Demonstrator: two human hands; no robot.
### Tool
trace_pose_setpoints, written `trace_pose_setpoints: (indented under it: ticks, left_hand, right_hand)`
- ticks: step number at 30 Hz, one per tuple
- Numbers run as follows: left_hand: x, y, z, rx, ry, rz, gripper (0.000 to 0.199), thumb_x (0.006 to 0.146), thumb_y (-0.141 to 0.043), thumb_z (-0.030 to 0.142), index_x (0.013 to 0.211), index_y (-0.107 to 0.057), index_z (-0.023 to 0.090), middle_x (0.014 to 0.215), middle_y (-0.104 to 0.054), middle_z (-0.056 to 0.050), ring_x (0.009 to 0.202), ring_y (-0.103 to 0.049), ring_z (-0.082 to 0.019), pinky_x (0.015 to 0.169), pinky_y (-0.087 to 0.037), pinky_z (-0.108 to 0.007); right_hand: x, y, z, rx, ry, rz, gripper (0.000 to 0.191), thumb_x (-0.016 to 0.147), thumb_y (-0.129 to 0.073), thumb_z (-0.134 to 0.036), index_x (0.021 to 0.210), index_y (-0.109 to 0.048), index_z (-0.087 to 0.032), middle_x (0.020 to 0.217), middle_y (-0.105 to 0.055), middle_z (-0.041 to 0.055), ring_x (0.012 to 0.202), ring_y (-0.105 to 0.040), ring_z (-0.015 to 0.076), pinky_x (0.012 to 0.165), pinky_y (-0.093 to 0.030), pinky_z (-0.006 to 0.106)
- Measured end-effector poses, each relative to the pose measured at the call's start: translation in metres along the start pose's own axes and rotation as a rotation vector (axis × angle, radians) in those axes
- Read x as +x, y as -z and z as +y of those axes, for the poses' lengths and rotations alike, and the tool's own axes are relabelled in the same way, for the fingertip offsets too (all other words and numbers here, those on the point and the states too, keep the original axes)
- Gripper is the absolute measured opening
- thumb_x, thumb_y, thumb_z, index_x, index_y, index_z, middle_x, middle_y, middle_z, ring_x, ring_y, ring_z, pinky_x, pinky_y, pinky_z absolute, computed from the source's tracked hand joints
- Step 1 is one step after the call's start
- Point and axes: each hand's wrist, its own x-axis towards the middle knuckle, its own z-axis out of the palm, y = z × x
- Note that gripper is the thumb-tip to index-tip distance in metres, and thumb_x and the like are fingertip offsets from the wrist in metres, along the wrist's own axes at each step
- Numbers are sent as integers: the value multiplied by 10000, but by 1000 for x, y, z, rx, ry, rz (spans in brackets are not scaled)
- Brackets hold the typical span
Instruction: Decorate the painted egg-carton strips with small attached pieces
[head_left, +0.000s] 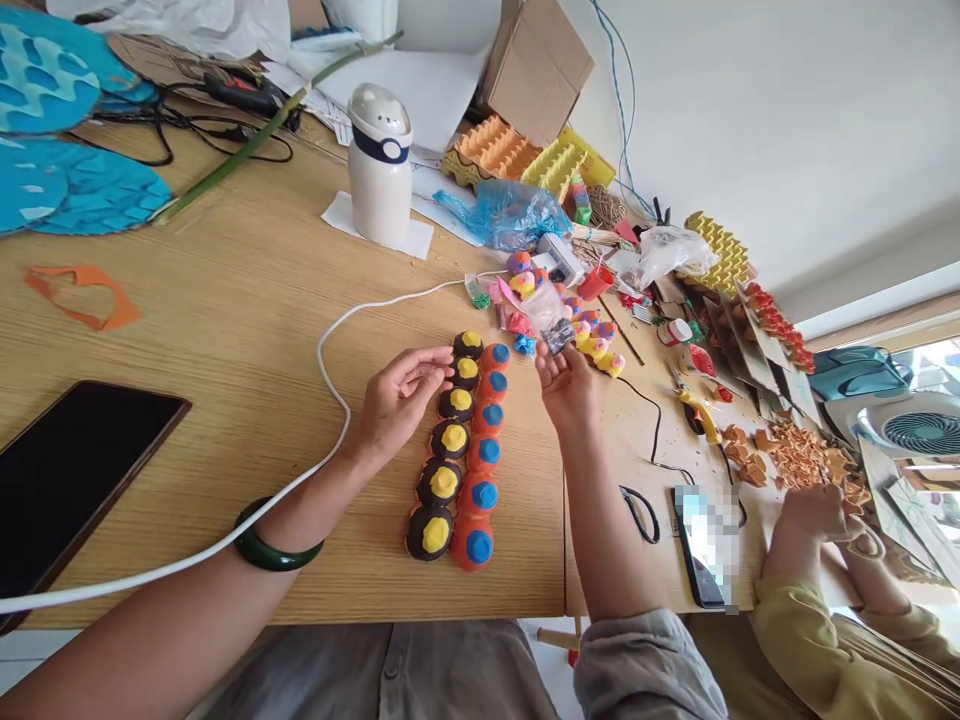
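Note:
Two side-by-side rows of egg-carton cups lie on the wooden table. The dark row (440, 483) has yellow blobs on top; the orange row (489, 415) has blue ones. Beside the far end of the dark row, my left hand (405, 395) hovers with fingers loosely bent, thumb a little apart, nothing visible in them. Just right of the rows, my right hand (568, 385) is turned palm up, fingers curled at a small dark plastic packet (559, 336). Beyond it sit a clear plastic bag (541, 305), a blue lump (525, 345) and several yellow, pink and orange painted cups (592, 345).
A white cable (330, 335) crosses over my left forearm. A tablet (75, 460) lies left, a white bear-lidded container (380, 170) stands behind. Rightward are a phone (699, 550), yellow-handled pliers (697, 412), orange carton scraps (802, 450) and another person's hands (821, 520).

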Motion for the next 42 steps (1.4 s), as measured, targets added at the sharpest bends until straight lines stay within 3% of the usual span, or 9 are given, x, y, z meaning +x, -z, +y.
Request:
trace_pose_setpoints:
  ticks: [4, 9, 13, 18, 24, 30, 35, 38, 42]
  left_hand:
    - [-6, -6, 9, -60, 73, -118, 469, 885, -746, 458, 1234, -712, 147, 1085, -753, -101, 724, -673, -150, 537, -553, -254]
    - [-8, -6, 7, -41, 182, -204, 409, 838, -793, 495, 1036, -754, 139, 762, -707, -25, 541, -564, -108, 504, -475, -245]
    - [-5, -3, 6, -30, 138, -170, 314, 872, -775, 462, 843, -745, 152, 733, -707, -21, 545, -563, -99, 545, -479, -238]
    - [-8, -4, 15, -15, 168, -259, 318, 867, -786, 449, 784, -705, 153, 740, -701, -14, 518, -550, -88, 521, -463, -229]
    - [-13, -5, 11, -45, 172, -216, 300, 923, -737, 486, 970, -757, 190, 653, -639, 22, 547, -580, -121, 554, -492, -241]
    - [-9, -4, 7, -154, 253, -144, 246, 854, -801, 423, 935, -791, 191, 732, -716, 9, 558, -626, -116, 564, -545, -237]
    - [-8, -1, 9, -223, 396, -300, 286, 792, -881, 380, 938, -792, 150, 754, -773, -22, 583, -715, -131, 609, -606, -226]
    - [-9, 0, 12, -235, 439, -388, 300, 801, -884, 397, 923, -778, 144, 721, -777, -28, 594, -752, -160, 608, -633, -237]
    - [-14, -5, 18, -179, 334, -377, 255, 856, -841, 388, 905, -749, 155, 784, -809, -38, 683, -803, -205, 657, -680, -279]
  right_hand:
    - [-56, -1, 18, -43, -109, -120, 283, 871, -629, -528, 908, -621, -247, 905, -787, 79, 944, -815, 262, 799, -693, 402]
    - [-90, -12, 26, 60, -158, -182, 316, 814, -743, -531, 862, -626, -242, 758, -730, 19, 689, -754, 208, 628, -648, 346]
    - [-92, -13, 24, 56, -70, -177, 335, 799, -787, -526, 902, -679, -226, 752, -687, -8, 655, -665, 151, 537, -552, 263]
    - [-91, -5, 19, -30, 33, -177, 372, 792, -854, -496, 1024, -749, -225, 714, -622, -39, 564, -455, 71, 466, -358, 193]
    - [-97, -9, 22, -39, -79, -194, 372, 781, -862, -526, 852, -699, -200, 554, -539, -75, 438, -372, 51, 407, -273, 198]
    - [-97, -10, 27, -50, -113, -171, 403, 761, -861, -549, 845, -686, -196, 561, -553, -73, 430, -382, 47, 391, -286, 184]
    - [-95, -8, 28, -77, -96, -106, 391, 776, -840, -547, 908, -711, -202, 692, -630, -40, 522, -473, 67, 459, -418, 190]
    - [-95, -6, 30, -166, 1, -130, 364, 843, -787, -533, 1005, -729, -212, 775, -662, -16, 594, -527, 93, 531, -482, 224]
    - [-97, -3, 29, -445, 458, 20, 275, 934, -731, -390, 1174, -715, -257, 1063, -688, 43, 864, -617, 153, 717, -545, 289]
